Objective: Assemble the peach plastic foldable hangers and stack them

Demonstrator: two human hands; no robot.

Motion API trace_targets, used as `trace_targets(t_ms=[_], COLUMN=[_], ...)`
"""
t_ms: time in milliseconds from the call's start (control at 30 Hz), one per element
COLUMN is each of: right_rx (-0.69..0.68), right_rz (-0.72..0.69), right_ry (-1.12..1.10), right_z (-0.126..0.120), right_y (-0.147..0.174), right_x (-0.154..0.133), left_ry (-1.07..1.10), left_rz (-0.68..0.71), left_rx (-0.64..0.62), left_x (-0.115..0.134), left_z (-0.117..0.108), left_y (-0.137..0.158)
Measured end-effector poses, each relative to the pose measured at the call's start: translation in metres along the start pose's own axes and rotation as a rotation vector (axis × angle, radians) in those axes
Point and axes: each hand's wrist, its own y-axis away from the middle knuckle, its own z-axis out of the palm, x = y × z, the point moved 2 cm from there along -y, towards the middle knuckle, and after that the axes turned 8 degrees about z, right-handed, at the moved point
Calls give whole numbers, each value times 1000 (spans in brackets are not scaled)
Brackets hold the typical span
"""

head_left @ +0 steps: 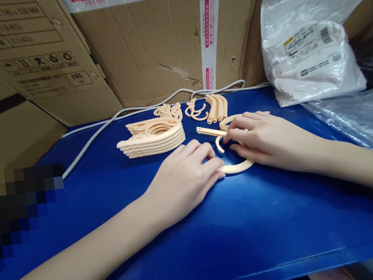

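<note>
Left hand [189, 175], fingers bent, pinching one end of a curved cream piece [238, 167] just right of frame centre; right hand [265, 140], half-curled over its farther part, grip hidden. The piece looks slender.

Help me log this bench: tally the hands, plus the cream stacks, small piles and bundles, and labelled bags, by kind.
Hands: 2
Stack: 1
Small piles: 2
Bundle: 1
Bag: 1
Total: 7
Pieces at the hands overlap too much to count.
</note>
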Motion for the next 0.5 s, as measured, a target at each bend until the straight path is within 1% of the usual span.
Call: trace_targets(t_ms=[233,500], right_rx=[-16,-6], right_rz=[22,16], right_ry=[0,-19], right_z=[-2,-1], right_y=[0,0], right_x=[-4,-5], left_ry=[55,54], left_rz=[-8,-7], left_rx=[-19,-35], left_x=[0,2], left_z=[0,-1], left_y=[0,-1])
